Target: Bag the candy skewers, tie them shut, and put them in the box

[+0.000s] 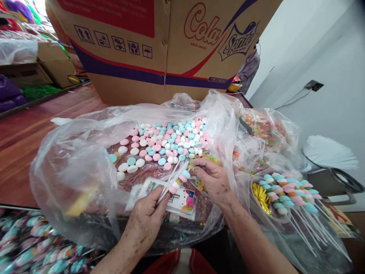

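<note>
Your left hand [149, 213] pinches white sticks [172, 181] and a candy skewer [180, 180] above glossy cards [181, 201], partly hiding them; your right hand [213, 178] curls beside the skewer's tip, and whether it holds anything I can't tell. Smooth, round candies [156, 147] lie beyond, amid crumpled clear plastic [219, 121]; a cardboard box [128, 85], cut off above, blocks the back.

In the centre of the frame, our left hand [149, 213] grips white sticks [173, 173], with a short row of pastel candies [180, 181] threaded at the upper end. Our right hand [212, 179] bends its fingers just beside that row, near green and orange gummy rings [200, 185]; we cannot tell whether it pinches one. Above them, we see loose pink, white and blue candies [164, 142] spread amid clear plastic [71, 152]. A cardboard box [159, 57] spans the top; loaded candy sticks [293, 192] lie lower right.
</note>
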Motion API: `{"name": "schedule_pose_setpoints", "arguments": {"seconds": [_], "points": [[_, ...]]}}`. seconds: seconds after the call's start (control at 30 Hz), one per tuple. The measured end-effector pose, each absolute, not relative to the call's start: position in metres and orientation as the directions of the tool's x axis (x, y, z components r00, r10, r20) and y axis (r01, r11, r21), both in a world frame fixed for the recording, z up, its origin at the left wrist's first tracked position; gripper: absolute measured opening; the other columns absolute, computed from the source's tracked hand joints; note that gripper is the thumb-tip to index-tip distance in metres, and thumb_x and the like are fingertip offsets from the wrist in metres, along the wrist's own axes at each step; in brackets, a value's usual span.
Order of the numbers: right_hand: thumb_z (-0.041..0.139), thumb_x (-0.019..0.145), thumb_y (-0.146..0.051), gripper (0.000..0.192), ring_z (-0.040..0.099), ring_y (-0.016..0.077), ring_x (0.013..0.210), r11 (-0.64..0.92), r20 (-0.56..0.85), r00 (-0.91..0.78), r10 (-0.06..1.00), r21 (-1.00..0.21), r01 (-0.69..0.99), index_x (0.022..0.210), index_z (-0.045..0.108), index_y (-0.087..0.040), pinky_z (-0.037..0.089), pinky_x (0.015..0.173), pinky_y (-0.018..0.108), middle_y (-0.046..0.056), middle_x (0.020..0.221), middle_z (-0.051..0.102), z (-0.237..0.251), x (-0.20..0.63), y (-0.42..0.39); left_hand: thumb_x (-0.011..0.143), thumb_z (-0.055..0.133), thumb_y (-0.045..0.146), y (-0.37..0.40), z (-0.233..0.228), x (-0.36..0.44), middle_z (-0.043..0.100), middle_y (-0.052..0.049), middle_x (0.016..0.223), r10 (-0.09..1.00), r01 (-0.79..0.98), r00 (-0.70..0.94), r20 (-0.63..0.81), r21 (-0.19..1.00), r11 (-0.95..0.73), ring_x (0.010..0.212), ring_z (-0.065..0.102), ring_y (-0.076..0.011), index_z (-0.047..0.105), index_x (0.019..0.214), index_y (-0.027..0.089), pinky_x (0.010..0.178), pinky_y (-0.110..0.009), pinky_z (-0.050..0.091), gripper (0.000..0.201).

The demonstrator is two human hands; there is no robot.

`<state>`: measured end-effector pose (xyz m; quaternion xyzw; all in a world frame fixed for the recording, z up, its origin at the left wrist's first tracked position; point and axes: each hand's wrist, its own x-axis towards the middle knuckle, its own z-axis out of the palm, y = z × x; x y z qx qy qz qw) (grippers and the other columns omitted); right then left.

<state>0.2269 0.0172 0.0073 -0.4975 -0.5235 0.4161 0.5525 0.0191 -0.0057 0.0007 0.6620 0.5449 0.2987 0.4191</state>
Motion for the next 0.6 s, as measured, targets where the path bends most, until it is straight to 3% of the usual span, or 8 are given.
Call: {"name": "schedule_pose_setpoints", "arguments": {"seconds": [0.13,0.33,0.5,0.6], "points": [[0.061,0.085,-0.019,0.017,0.064,0.0164,0.096,0.347,0.374,0.045,0.926,-0.894,0.282,0.095,0.074,-0.025,0.051,0.090,0.031,0.002,0.098,0.071,0.010,0.225,0.014,0.090,0.049,0.047,-0.007,0.000,0.020,0.048,0.005,0.053,0.971,0.443,0.232,-0.056,0.895,-0.054,0.052,0.044,-0.0138,0.063,0.075,0.021,0.050,-0.022,0.036,0.032],[0.056,0.090,-0.018,0.024,0.067,0.0163,0.097,0.221,0.270,0.154,0.950,-0.935,0.277,0.104,0.073,-0.027,0.054,0.089,0.031,0.001,0.103,0.074,0.012,0.206,0.001,0.090,0.051,0.045,-0.008,-0.006,0.021,0.048,0.005,0.054,0.980,0.386,0.198,-0.030,0.921,-0.050,0.053,0.043,-0.0135,0.059,0.072,0.021,0.051,-0.022,0.036,0.032],[0.050,0.092,-0.015,0.031,0.066,0.0160,0.105,0.409,0.454,0.032,0.891,-0.830,0.379,0.112,0.071,-0.025,0.051,0.097,0.031,0.005,0.111,0.072,0.007,0.197,-0.001,0.088,0.052,0.046,-0.008,-0.007,0.019,0.052,0.004,0.056,0.978,0.362,0.196,-0.074,0.932,-0.002,0.053,0.047,-0.0147,0.065,0.083,0.020,0.050,-0.022,0.039,0.030],[0.049,0.093,-0.017,0.031,0.067,0.0160,0.104,0.435,0.466,-0.020,0.884,-0.808,0.397,0.112,0.071,-0.025,0.052,0.097,0.031,0.005,0.110,0.072,0.009,0.196,0.001,0.087,0.053,0.046,-0.008,-0.005,0.017,0.056,0.003,0.059,0.986,0.373,0.158,-0.043,0.928,-0.019,0.056,0.049,-0.0155,0.066,0.082,0.020,0.053,-0.023,0.042,0.030]]}}
